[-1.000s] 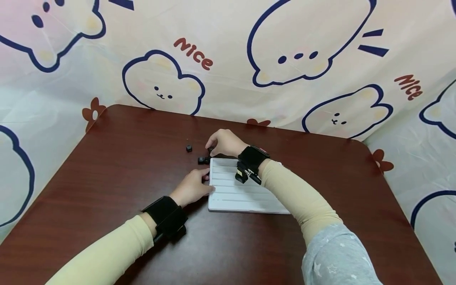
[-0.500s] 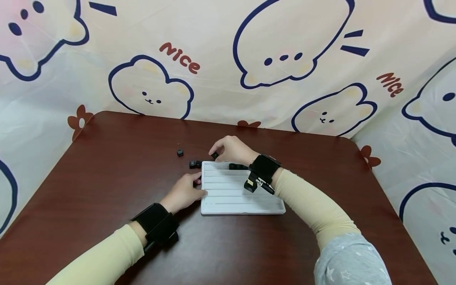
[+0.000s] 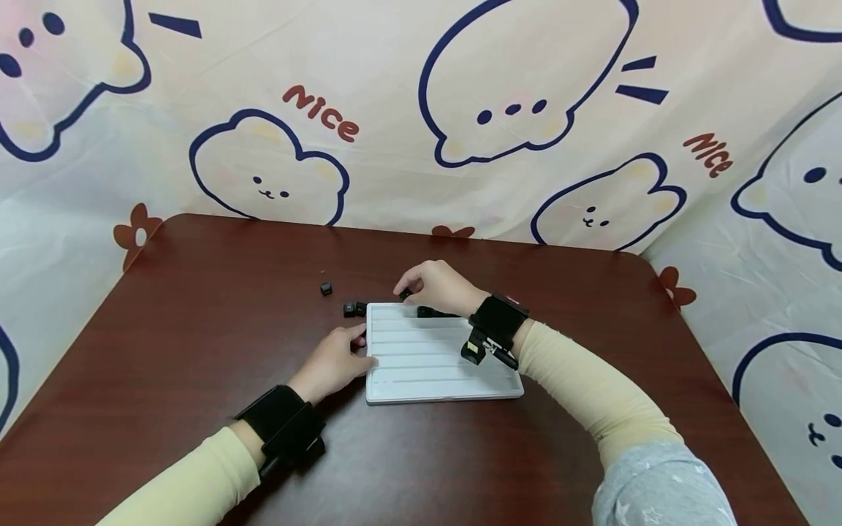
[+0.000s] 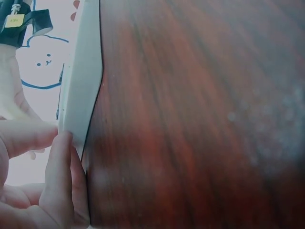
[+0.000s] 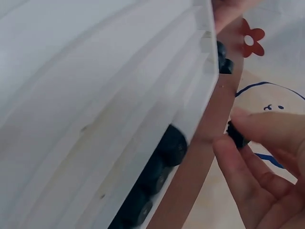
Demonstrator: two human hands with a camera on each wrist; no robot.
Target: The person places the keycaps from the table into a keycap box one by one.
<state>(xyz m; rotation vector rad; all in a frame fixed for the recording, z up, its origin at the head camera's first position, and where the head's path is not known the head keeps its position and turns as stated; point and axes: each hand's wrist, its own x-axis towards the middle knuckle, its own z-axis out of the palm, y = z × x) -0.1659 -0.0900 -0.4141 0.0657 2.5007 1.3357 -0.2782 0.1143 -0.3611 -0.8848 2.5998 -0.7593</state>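
A white tray [image 3: 421, 371] with long parallel ridges lies on the table. My left hand [image 3: 332, 363] grips its left edge, thumb on top and fingers along the side; the left wrist view shows the fingertips at the tray's wall [image 4: 81, 81]. Just past the tray's back edge, my right hand [image 3: 444, 286] pinches a small black keycap [image 5: 237, 135] between thumb and fingertips. Several black keycaps [image 5: 155, 176] sit in a row in the tray's rearmost groove, partly hidden by the right hand in the head view.
Two loose keycaps [image 3: 355, 310] lie close together by the tray's back left corner. Another keycap [image 3: 326, 288] lies farther back on the brown table [image 3: 230, 292]. A patterned cloth [image 3: 395, 175] hangs behind the table.
My right hand has carried the keycap from beside the loose ones rightward to the tray's back edge. The row in the tray has come into view. My left hand keeps its grip.
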